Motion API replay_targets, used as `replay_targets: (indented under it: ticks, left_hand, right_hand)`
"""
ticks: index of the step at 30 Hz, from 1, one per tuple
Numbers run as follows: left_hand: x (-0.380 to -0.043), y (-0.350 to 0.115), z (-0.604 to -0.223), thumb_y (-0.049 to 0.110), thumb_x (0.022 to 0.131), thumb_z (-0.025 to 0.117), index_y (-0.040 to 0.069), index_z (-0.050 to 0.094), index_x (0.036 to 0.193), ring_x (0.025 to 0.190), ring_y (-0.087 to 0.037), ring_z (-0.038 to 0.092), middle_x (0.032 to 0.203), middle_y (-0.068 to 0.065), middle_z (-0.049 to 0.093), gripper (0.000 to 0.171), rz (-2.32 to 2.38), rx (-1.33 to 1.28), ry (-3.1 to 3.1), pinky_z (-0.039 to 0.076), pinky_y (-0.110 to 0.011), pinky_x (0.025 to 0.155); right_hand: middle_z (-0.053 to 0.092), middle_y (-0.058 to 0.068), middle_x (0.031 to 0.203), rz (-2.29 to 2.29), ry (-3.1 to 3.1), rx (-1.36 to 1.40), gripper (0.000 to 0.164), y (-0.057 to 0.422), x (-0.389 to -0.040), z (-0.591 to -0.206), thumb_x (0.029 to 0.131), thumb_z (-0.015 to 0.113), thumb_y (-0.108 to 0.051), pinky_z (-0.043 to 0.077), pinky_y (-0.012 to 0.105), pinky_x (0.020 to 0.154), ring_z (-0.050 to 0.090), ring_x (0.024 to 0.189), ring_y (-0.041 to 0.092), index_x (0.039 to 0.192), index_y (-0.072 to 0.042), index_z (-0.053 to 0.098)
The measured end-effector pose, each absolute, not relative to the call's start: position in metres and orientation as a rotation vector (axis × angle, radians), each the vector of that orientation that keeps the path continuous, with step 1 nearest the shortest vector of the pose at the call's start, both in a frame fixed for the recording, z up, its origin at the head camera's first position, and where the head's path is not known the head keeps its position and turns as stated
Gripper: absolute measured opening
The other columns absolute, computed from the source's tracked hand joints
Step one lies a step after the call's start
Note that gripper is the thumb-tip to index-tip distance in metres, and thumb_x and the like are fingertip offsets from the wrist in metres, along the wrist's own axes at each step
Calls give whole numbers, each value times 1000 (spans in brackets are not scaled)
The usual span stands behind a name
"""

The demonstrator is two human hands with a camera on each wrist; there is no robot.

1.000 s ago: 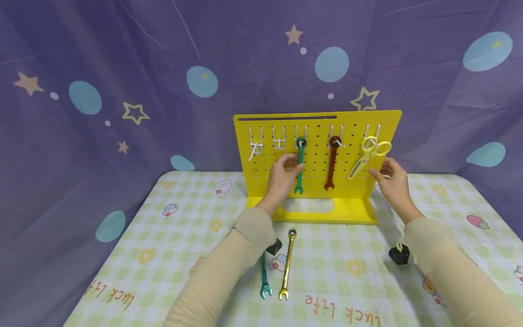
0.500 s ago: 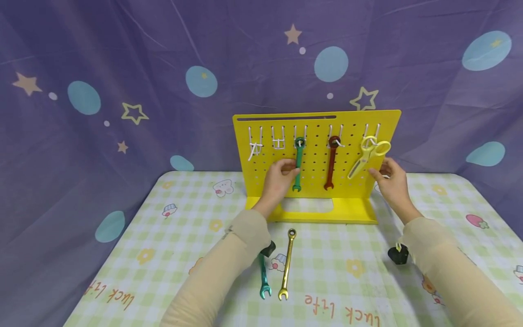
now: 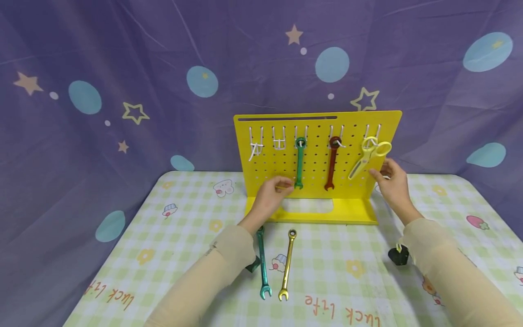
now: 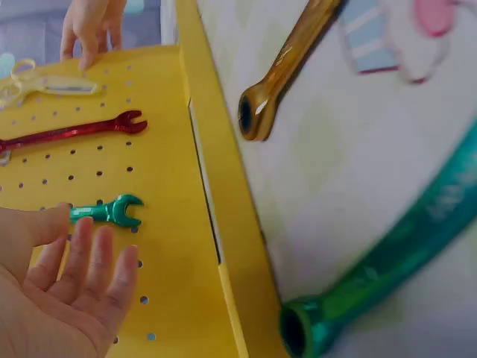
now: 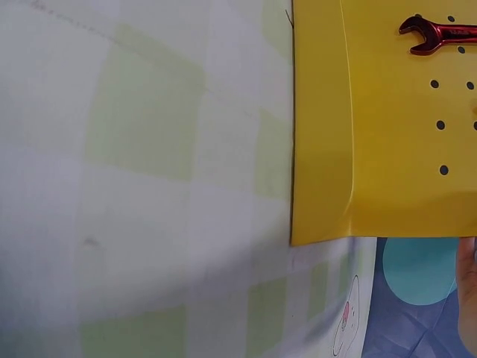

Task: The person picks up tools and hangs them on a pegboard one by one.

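A yellow pegboard [image 3: 314, 181] stands upright on the table. Hanging from its white hooks are a green wrench [image 3: 300, 163], a red wrench [image 3: 332, 165] and yellow scissors [image 3: 363, 159]. My left hand [image 3: 269, 197] is just left of the green wrench's lower end, its fingers loosely extended and holding nothing; in the left wrist view the thumb overlaps the wrench's shank, and I cannot tell whether they touch. My right hand [image 3: 394, 184] grips the board's right edge, thumb at the front and fingers partly hidden behind it.
On the checked tablecloth [image 3: 327, 272] in front of the board lie a teal-green wrench [image 3: 263, 268] and a gold wrench [image 3: 288, 265]. Two more white hooks, a left one [image 3: 255, 147] and its neighbour [image 3: 279, 143], carry no tool. A purple curtain [image 3: 163, 54] hangs behind.
My left hand has let go of the green wrench and moved down and left. The wrench hangs from its hook. My right hand has stayed on the board's edge.
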State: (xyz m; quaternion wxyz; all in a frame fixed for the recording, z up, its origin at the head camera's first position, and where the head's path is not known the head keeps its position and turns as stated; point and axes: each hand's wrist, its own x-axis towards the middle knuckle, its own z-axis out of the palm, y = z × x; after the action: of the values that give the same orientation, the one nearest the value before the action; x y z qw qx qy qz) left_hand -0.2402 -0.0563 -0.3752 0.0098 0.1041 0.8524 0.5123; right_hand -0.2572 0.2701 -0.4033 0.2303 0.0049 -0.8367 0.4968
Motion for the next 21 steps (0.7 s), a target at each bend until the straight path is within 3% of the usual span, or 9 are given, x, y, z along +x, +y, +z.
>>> replay_targets:
  ticks: [14,21]
  left_hand:
    - [-195,-81,-386,17,95,68,11,71,114,92,-19,64,102,2,69,20,1357,353,2664,52,-31,74]
    - [-177,-86,-392,20,96,67,12,70,113,90,-16,62,98,6,69,19,1256,396,2621,52,-32,74]
  right_hand:
    - [57,-10,92,1370,-2287,-2,32,269,-258,-404,97,64,-12,45,8,72,52,82,-5,122,6,58]
    - [62,8,100,1341,-2303,-11,32,269,-258,-405,97,64,-13,43,11,75,52,82,-6,122,6,59]
